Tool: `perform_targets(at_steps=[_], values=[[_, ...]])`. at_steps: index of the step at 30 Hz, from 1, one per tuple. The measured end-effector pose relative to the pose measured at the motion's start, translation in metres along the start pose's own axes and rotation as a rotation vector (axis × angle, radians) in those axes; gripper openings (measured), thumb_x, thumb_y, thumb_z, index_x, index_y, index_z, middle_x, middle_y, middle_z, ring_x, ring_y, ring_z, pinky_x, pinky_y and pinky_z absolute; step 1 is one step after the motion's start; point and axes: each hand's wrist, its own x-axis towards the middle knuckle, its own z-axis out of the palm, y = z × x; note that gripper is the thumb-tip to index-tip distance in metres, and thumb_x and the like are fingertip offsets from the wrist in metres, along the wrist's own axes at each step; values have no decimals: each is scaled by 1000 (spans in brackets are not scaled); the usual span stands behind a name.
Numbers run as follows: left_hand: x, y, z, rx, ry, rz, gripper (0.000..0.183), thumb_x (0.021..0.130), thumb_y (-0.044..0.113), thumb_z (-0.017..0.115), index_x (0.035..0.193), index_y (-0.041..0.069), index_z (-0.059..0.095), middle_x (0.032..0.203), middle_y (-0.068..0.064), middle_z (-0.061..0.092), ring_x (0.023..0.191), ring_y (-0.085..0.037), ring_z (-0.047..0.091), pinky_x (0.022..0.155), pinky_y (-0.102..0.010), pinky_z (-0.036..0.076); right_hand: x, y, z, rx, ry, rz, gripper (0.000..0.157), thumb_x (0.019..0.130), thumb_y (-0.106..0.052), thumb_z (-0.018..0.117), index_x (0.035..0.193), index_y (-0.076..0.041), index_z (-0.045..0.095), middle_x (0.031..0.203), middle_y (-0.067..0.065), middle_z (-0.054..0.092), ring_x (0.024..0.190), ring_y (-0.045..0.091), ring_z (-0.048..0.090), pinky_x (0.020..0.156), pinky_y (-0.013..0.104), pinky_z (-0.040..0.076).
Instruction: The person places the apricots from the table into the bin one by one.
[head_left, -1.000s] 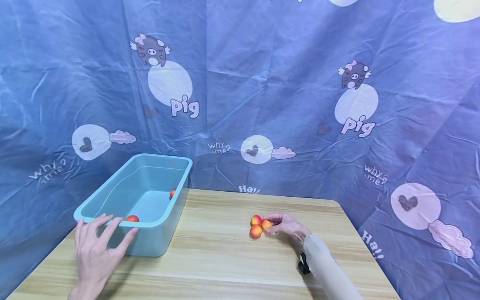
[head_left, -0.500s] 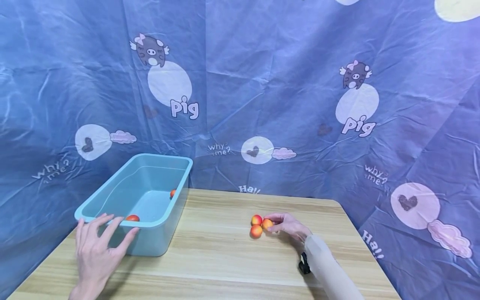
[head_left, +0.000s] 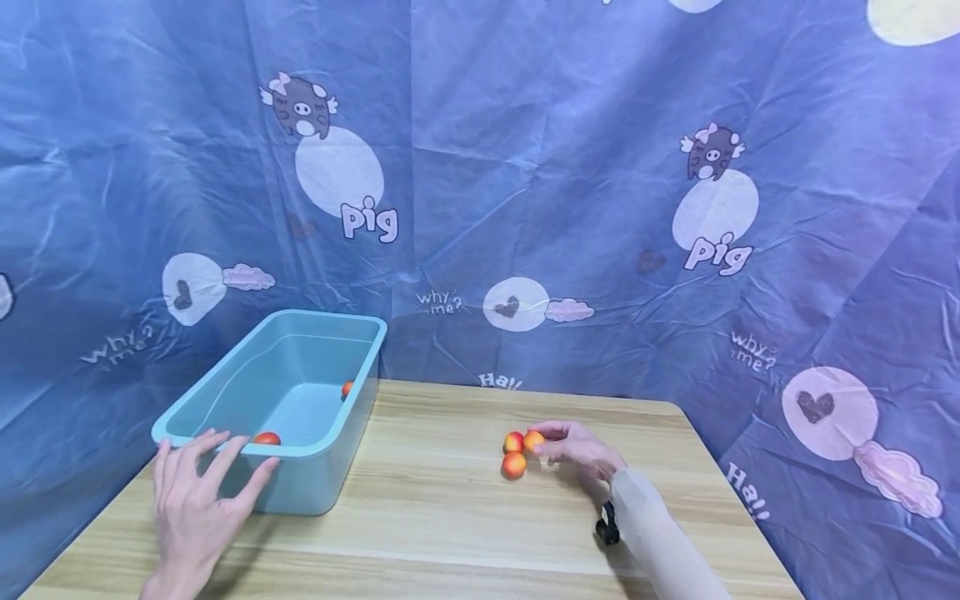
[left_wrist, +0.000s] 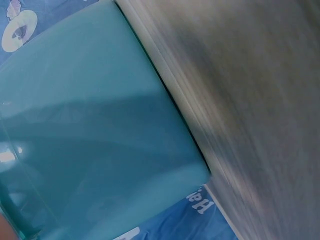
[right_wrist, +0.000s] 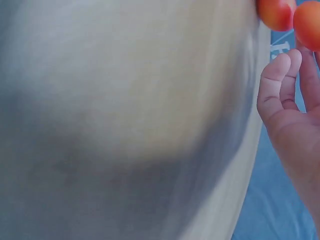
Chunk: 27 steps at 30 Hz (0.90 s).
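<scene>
My right hand pinches a small round orange-red fruit between thumb and fingers over the table. Close to its left are two more such fruits, a redder one beside it and an orange one nearer to me. The right wrist view has the held fruit at the fingertips, cut off by the frame edge. At the left, my left hand rests spread fingers on the near rim of a blue plastic tub. Inside the tub lie a red fruit and another, partly hidden by its wall.
The wooden table runs up to a blue patterned cloth hanging behind and at both sides. A black wrist device sits under my right sleeve. The tub's side wall fills much of the left wrist view.
My right hand has shifted slightly away from me with the pinched fruit, now level with the redder one and farther from the near one. My left hand stays at the rim.
</scene>
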Motion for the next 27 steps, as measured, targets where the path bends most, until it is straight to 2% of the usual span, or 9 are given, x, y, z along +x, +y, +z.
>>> perform_targets(at_steps=[3,6,11,16,19,22,27], values=[[0,2,-1,5,1,3,58,68,61,65,80,5,69,88,-20,62,91,-38,57,98,-58,24,-1,-6,1,20,0,3,52,80,-15,69,126,-2,50,117,10,60,98,31,58,79,45,47],[-1,3,-2,10,0,5,58,68,62,65,80,5,69,88,-20,62,91,-39,57,97,-58,24,-1,-12,0,19,-2,-17,49,81,-14,67,125,-3,51,115,11,60,104,34,55,84,51,42],[-1,5,-4,15,-6,4,58,68,62,65,81,5,69,89,-20,62,91,-38,57,97,-59,24,2,-22,2,-4,-15,-71,49,84,-15,64,127,0,47,119,12,58,108,26,54,90,50,37],[-2,6,-5,13,-3,-1,57,68,61,66,81,5,69,89,-20,62,93,-37,57,98,-58,24,5,-32,10,25,-56,-90,46,84,-14,64,125,0,50,117,20,57,108,29,54,95,51,33],[-2,7,-6,16,-1,-2,57,67,61,66,80,5,69,89,-19,62,93,-37,57,98,-58,24,7,-39,17,45,-67,-90,44,82,-13,66,122,-1,53,110,18,61,106,33,54,95,49,34],[-2,8,-8,14,6,0,57,67,61,67,80,5,69,89,-19,62,92,-37,57,97,-59,24,10,-45,24,26,-71,-104,41,81,-12,66,120,-1,55,104,14,63,101,34,56,93,43,39],[-2,10,-9,12,6,-1,56,67,60,67,80,5,69,89,-19,62,90,-37,57,97,-59,24,15,-53,33,-10,-70,-130,41,80,-15,68,118,-3,56,103,9,63,94,26,58,87,34,42]])
